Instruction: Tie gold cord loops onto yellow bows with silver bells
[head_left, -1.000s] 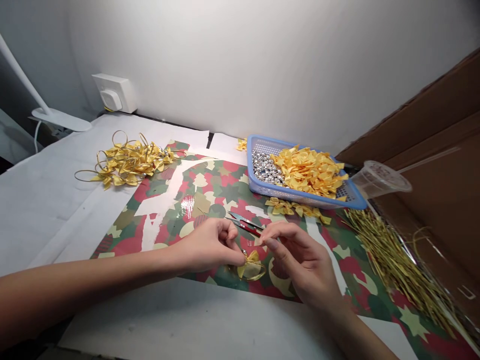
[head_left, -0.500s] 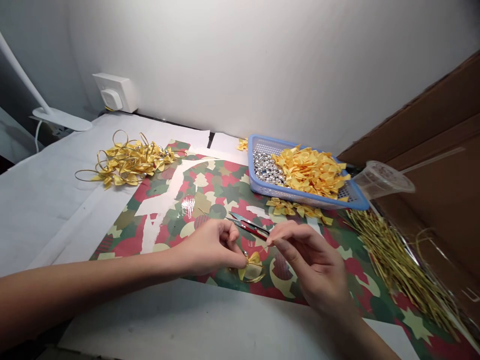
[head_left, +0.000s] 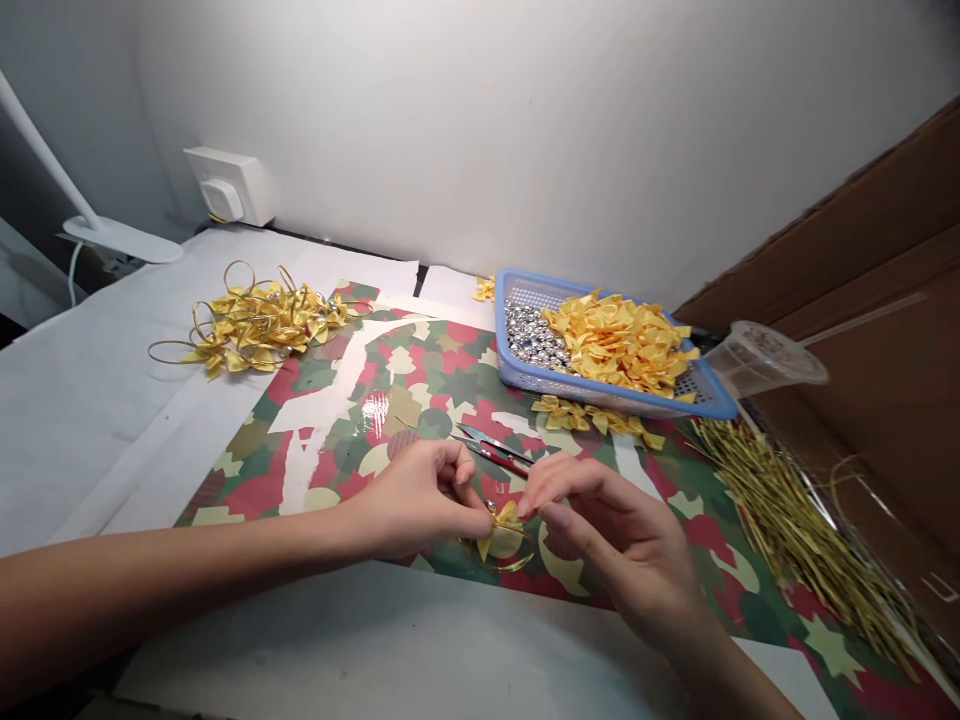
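My left hand point(head_left: 420, 495) is closed in a pinch on a small yellow ribbon bow point(head_left: 504, 520) with a gold cord loop point(head_left: 512, 551) hanging below it, low over the patterned paper. My right hand point(head_left: 615, 530) comes in from the right, thumb and forefinger pinched at the bow's right side. Red-handled thread snips point(head_left: 491, 450) lie on the paper just behind my fingers.
A blue basket point(head_left: 525, 378) holds yellow bows and silver beads point(head_left: 529, 338), with loose bows point(head_left: 592, 418) in front of it. Finished looped bows point(head_left: 259, 318) are piled far left. Gold cords point(head_left: 787, 520) lie right, beside a tipped plastic cup point(head_left: 761, 362). A socket point(head_left: 229, 188) and lamp base point(head_left: 124, 238) sit behind.
My right hand has moved back left and down to the bow, after pulling slightly away to the right. My left hand has stayed pinched on the bow.
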